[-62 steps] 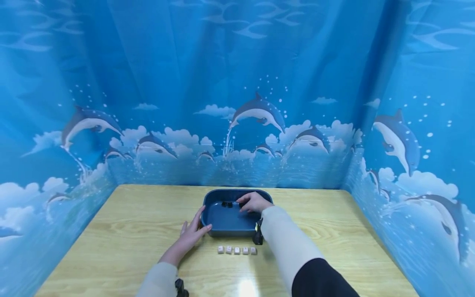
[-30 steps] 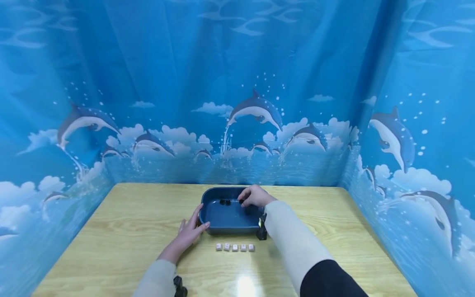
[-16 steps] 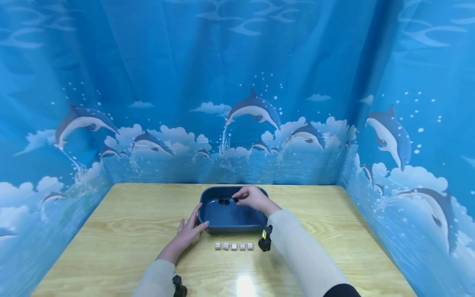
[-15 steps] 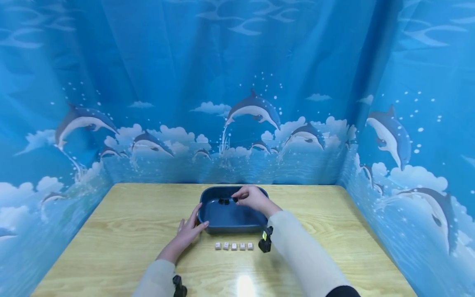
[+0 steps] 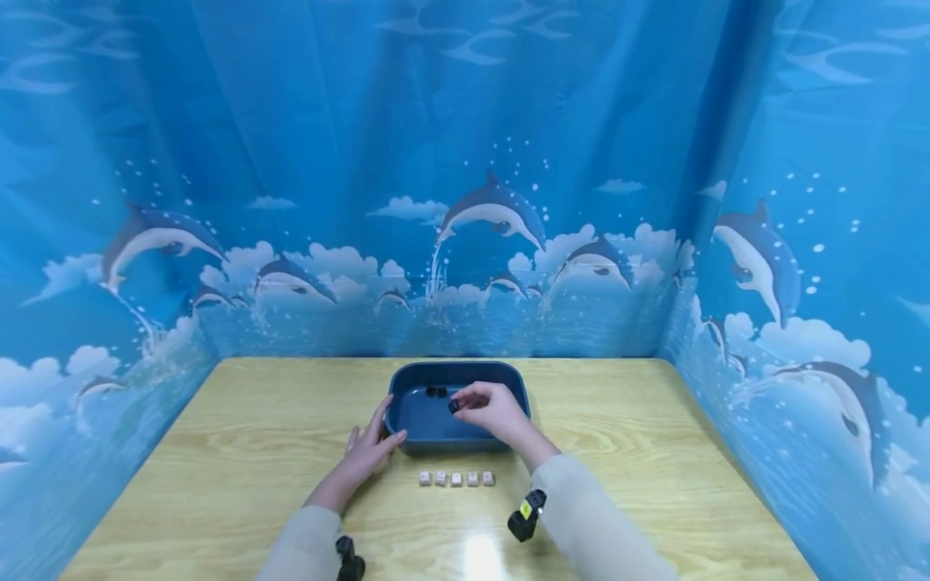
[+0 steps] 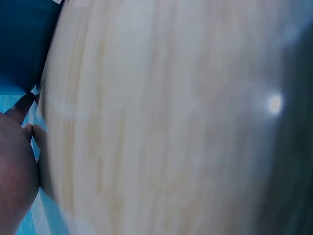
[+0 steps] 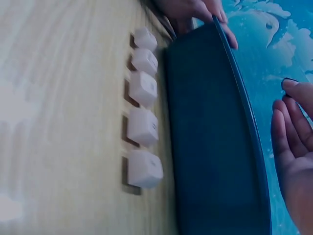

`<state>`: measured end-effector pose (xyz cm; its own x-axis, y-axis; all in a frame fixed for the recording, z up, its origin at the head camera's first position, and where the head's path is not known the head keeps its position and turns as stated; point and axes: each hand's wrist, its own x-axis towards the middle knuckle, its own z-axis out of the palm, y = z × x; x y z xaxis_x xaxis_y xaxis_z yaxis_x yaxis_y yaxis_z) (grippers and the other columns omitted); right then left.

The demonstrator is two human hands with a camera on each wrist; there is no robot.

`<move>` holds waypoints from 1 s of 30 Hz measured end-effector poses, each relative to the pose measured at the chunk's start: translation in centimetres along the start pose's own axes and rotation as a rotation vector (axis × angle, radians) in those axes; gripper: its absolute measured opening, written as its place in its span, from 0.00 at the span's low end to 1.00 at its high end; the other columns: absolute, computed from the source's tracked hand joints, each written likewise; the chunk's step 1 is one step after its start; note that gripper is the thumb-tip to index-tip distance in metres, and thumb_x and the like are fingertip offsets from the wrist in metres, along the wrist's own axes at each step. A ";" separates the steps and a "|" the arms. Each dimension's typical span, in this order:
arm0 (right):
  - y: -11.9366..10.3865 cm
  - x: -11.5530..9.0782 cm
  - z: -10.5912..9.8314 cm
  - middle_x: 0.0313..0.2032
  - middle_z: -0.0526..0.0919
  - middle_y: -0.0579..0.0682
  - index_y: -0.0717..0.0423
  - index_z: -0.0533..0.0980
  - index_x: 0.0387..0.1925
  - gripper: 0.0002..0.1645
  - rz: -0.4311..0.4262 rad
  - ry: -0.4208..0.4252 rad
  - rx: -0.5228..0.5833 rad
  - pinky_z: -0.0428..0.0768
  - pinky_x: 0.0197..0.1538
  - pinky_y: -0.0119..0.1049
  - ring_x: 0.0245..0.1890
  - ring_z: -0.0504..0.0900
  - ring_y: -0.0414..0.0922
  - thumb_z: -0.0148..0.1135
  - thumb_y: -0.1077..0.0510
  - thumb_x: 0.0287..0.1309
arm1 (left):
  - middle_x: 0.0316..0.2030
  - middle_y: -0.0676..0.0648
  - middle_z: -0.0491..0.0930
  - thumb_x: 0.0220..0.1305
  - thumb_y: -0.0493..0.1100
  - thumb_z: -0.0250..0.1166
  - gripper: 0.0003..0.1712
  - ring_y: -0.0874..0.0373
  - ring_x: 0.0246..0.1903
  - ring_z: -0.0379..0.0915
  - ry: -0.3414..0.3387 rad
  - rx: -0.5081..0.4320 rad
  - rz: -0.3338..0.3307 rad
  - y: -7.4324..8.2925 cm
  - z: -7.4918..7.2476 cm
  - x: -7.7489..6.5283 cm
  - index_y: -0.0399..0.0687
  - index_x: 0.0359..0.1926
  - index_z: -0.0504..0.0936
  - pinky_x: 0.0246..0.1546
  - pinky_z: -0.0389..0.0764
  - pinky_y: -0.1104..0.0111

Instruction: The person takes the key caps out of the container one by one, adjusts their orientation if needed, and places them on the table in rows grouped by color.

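A dark blue tray (image 5: 450, 446) stands on the table. My right hand (image 5: 496, 413) is over it, pinching a small black keycap (image 5: 454, 406) between thumb and fingertips. Farther back inside the tray lie a couple of other black keycaps (image 5: 436, 392). With its fingers fairly straight, my left hand (image 5: 366, 452) rests against the tray's left side, thumb at the near left corner. In front of the tray, several white keycaps (image 7: 143, 89) sit in a row, with small markings too blurred to read. The left wrist view shows only part of the left hand (image 6: 14, 166).
A wood-grain table (image 5: 276, 420) carries everything, with bare surface on both sides of the tray. Behind and beside it hangs a blue curtain (image 5: 349, 145) with dolphins. A black wrist camera (image 5: 526, 516) sits on the right sleeve.
My right hand has picked up a black keycap from the tray's right part and brought it left, then toward the near side. The left hand has stayed at the tray.
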<state>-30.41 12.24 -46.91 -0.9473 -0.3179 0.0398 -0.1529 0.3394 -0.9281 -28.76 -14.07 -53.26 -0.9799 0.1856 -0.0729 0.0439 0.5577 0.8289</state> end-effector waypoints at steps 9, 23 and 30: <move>-0.5 -2.7 2.0 0.28 0.80 0.48 0.58 0.82 0.38 0.12 -0.016 0.070 0.047 0.79 0.33 0.34 0.29 0.77 0.43 0.70 0.67 0.49 | 0.71 0.33 0.51 0.70 0.55 0.57 0.44 0.30 0.71 0.36 0.012 0.017 0.015 -0.3 0.1 0.2 0.54 0.77 0.44 0.67 0.22 0.42; 0.6 -5.7 6.4 0.20 0.78 0.43 0.58 0.84 0.33 0.12 -0.022 0.034 0.022 0.71 0.23 0.25 0.21 0.73 0.36 0.71 0.71 0.42 | 0.67 0.29 0.57 0.71 0.52 0.57 0.43 0.33 0.69 0.49 0.026 0.035 0.054 -0.6 0.1 0.2 0.51 0.77 0.45 0.67 0.24 0.41; 1.0 -6.4 8.1 0.25 0.77 0.43 0.52 0.86 0.30 0.11 -0.131 0.049 -0.218 0.72 0.26 0.26 0.22 0.70 0.32 0.76 0.66 0.41 | 0.70 0.31 0.54 0.70 0.53 0.57 0.44 0.32 0.70 0.43 0.012 0.012 0.038 -0.6 0.0 0.3 0.52 0.77 0.44 0.67 0.22 0.42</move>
<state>-22.26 7.42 -51.05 -0.9271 -0.3302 0.1772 -0.3272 0.4828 -0.8123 -29.09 -14.34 -53.76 -0.9798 0.1969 -0.0345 0.0835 0.5604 0.8240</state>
